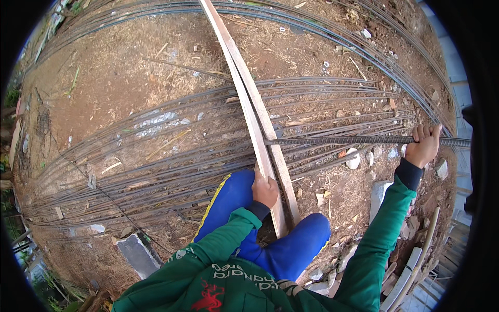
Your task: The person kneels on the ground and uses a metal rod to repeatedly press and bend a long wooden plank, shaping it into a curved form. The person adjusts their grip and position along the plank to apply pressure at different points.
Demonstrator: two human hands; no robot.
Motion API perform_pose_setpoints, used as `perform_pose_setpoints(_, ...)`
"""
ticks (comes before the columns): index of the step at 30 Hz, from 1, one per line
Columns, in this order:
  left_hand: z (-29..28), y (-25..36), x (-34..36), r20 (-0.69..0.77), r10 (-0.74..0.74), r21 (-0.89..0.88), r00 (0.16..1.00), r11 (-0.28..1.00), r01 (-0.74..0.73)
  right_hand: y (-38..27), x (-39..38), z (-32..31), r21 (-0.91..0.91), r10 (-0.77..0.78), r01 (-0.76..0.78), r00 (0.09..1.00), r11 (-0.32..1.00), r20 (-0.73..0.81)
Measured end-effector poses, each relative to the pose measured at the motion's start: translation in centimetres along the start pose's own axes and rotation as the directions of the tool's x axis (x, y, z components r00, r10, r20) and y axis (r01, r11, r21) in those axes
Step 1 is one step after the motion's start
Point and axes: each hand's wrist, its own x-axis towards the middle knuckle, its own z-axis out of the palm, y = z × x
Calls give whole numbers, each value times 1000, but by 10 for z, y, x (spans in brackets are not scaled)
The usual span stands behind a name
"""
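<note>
While rods [171, 167] and, toward four o'clock, rubble [413, 226] litter the dirt [99, 93], the left hand [265, 190] grips a board [279, 221], the right hand [423, 147] a bar [338, 140].

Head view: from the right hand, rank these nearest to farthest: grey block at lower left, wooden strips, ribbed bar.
From the right hand:
1. Ribbed bar: in its grasp.
2. Wooden strips: to its left.
3. Grey block: far lower left.
</note>
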Motion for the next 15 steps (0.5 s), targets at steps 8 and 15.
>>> perform_pose_setpoints(8, 11, 2, -2, -107, 22, 0, 994, 1000, -22, -56, -80, -3, 55, -43, 42, 999, 998, 27)
perform_pose_setpoints(15, 13, 1, 2, -49, -70, -53, 996, 996, 68, -168, -241, 32, 197, -347, 288, 833, 937, 431)
